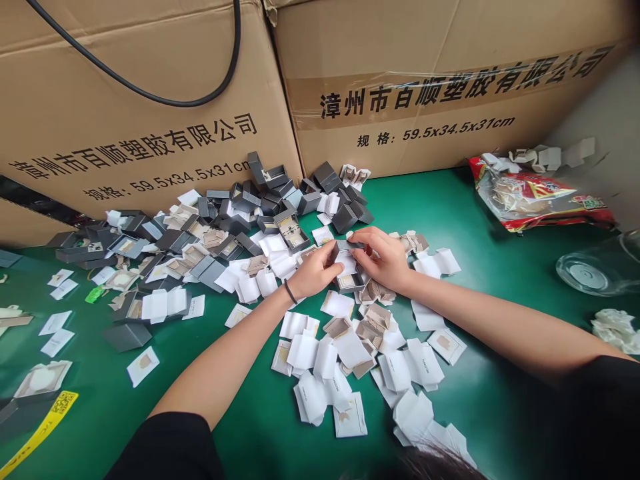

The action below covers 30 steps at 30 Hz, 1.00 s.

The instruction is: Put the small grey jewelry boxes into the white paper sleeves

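Between my two hands is a small dark grey box (349,283), its lid raised and a white piece inside. My left hand (315,270) grips its left side, the thumb lying over the front. At the right side, my right hand (383,259) has its fingers bent against the box near the white piece; whether they pinch that piece is hard to make out. Folded white card inserts (305,350) lie scattered below and around the hands. To the left spreads a heap of dark grey boxes (245,197), several of them open, mixed with more white inserts.
Two large cardboard cartons (150,80) (400,40) stand along the back of the green table (240,413). A black cable (200,101) hangs before the left one. At right are a red food packet (535,193), a clear container (595,267) and crumpled tissue (615,330). A yellow strip (40,433) lies lower left.
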{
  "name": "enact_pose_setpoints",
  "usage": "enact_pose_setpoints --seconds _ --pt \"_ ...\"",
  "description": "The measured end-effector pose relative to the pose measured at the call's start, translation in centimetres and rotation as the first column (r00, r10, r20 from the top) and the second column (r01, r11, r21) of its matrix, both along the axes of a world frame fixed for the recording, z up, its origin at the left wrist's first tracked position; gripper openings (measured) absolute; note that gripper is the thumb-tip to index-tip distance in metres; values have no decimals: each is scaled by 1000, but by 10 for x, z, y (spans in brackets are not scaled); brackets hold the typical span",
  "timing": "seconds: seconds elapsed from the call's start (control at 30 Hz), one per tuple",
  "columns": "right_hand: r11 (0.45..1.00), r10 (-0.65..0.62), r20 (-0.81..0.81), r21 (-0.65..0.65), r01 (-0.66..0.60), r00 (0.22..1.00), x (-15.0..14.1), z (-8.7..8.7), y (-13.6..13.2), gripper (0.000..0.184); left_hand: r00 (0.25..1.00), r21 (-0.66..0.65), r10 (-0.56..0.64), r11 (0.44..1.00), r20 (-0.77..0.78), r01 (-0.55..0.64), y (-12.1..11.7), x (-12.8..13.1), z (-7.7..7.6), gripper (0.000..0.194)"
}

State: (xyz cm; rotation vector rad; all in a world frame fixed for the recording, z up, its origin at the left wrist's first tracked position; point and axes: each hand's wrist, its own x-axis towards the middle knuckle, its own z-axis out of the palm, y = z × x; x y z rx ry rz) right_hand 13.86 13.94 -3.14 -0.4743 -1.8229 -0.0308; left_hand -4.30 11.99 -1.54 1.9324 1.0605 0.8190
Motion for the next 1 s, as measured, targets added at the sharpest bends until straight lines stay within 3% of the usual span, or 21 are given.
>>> enact_pose_setpoints --seconds 0.13,0.37,0.53,0.6,0.7,1.0 --pt "1000 -16 -1 -9 16 1000 0 1 1 23 995 -47 66 997 75 -62 -1 3 -1 16" --pt "991 -76 11 115 75 997 2 4 -3 27 949 -148 154 982 276 -116 0 9 3 38" --pt "991 -76 195 120 53 978 0 4 -5 14 866 -246 291 948 407 -202 1 10 4 37" --pt "994 -104 296 48 94 949 -2 3 -4 22 832 -280 321 937 452 -209 1 9 3 39" --pt "986 -145 389 -15 164 910 -3 0 -4 35 817 -285 317 938 481 -196 2 8 0 41" --pt "987 -163 373 54 154 913 -2 -1 -3 44 801 -250 365 928 475 -275 6 8 -7 43"
